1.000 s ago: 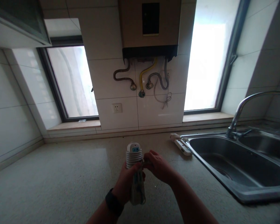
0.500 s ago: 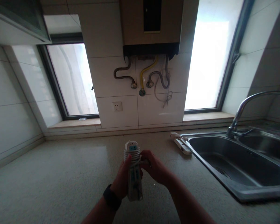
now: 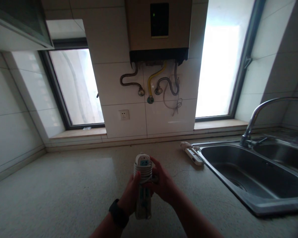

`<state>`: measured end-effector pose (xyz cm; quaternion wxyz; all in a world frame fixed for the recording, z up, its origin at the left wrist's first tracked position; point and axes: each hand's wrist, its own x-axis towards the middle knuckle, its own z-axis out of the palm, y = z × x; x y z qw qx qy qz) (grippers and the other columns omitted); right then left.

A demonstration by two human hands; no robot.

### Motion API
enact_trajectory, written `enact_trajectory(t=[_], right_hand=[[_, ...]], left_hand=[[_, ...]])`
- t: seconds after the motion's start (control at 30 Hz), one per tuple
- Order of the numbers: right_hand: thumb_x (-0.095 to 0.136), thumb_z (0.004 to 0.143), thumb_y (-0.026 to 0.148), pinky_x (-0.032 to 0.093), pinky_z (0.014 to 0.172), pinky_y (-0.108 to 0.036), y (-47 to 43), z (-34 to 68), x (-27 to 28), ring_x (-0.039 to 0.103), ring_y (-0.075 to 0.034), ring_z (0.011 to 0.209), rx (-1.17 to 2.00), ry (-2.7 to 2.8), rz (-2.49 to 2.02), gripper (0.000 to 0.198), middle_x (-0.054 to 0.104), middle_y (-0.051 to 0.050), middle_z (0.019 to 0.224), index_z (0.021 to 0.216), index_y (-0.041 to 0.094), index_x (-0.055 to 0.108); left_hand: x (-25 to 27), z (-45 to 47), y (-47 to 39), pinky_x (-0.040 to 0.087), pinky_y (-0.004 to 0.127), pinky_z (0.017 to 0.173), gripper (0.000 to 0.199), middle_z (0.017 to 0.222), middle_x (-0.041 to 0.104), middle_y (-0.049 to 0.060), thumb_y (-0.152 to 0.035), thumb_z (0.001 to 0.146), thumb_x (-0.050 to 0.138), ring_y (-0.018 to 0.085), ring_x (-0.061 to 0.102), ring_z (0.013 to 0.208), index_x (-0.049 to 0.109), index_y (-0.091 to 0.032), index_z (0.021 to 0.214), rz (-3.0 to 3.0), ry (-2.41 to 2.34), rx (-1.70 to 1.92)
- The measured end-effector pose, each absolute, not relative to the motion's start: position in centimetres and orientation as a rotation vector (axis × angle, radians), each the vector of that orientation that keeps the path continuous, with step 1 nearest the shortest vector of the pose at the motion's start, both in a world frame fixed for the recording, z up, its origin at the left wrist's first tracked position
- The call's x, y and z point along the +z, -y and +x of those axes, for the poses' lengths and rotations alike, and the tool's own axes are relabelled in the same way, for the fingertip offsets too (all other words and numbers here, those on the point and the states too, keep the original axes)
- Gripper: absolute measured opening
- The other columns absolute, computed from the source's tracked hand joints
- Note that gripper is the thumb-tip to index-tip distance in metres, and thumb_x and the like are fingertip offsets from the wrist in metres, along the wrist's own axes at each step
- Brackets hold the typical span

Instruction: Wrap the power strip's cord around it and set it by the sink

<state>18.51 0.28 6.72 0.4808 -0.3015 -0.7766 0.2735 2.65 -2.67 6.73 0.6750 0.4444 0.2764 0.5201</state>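
Note:
A white power strip (image 3: 144, 210) with blue-green sockets is held upright over the counter, its white cord (image 3: 144, 171) wound in several turns round the upper part. My left hand (image 3: 131, 191), with a dark watch on the wrist, is closed round the strip's left side, thumb pressed on the coils. On the right side my right hand (image 3: 162, 181) is closed against the coils, its fingers bent round the cord's end by the strip. What lies inside those fingers is partly hidden. A second white power strip (image 3: 195, 156), its cord bundled at the far end, lies against the sink's left edge.
A steel sink (image 3: 253, 203) with a curved faucet (image 3: 253, 119) is set into the speckled counter (image 3: 52, 191) on the right. On the back wall are a socket (image 3: 124, 114) and a water heater (image 3: 139, 29) with hoses. A cabinet (image 3: 20, 29) overhangs at upper left.
My right hand has moved in closer over the coils, its index finger now up near the strip's top. The strip sits slightly lower in view. The camera has shifted a little.

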Motion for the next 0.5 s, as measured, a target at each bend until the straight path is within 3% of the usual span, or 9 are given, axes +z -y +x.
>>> enact_trajectory(t=[0.17,0.3,0.4,0.5], right_hand=[[0.078,0.076,0.025,0.051,0.085,-0.038,0.1,18.4,6.9,0.066,-0.022,0.095,0.587,1.884,-0.772,0.089,0.069,-0.007,0.106,0.152,0.028,0.030],[0.075,0.079,0.031,0.052,0.081,-0.036,-0.2,18.5,6.3,0.065,-0.021,0.088,0.576,1.855,-0.775,0.085,0.068,-0.006,0.096,0.151,0.023,0.032],[0.073,0.081,0.033,0.051,0.074,-0.031,-0.6,18.6,6.0,0.062,-0.017,0.079,0.614,1.804,-0.792,0.080,0.066,-0.004,0.090,0.151,0.023,0.034],[0.074,0.080,0.031,0.050,0.068,-0.028,-0.8,18.6,6.0,0.060,-0.015,0.073,0.641,1.791,-0.773,0.078,0.066,-0.002,0.088,0.148,0.023,0.037]], left_hand=[[6.7,2.8,2.7,0.049,0.029,0.057,0.089,0.083,0.065,0.015,-0.081,0.076,0.054,0.019,0.062,0.061,0.053,-0.008,0.127,1.027,-0.604,1.165],[6.0,3.2,2.5,0.051,0.032,0.061,0.094,0.088,0.066,0.015,-0.082,0.071,0.060,0.023,0.064,0.068,0.050,-0.009,0.129,0.909,-0.572,1.182],[5.3,3.5,2.4,0.049,0.028,0.058,0.086,0.086,0.065,0.011,-0.071,0.079,0.061,0.020,0.062,0.063,0.037,-0.016,0.141,0.863,-0.568,1.266],[5.3,3.6,2.4,0.048,0.027,0.058,0.093,0.102,0.065,0.010,-0.059,0.076,0.069,0.018,0.062,0.062,0.018,-0.027,0.148,0.845,-0.529,1.301]])
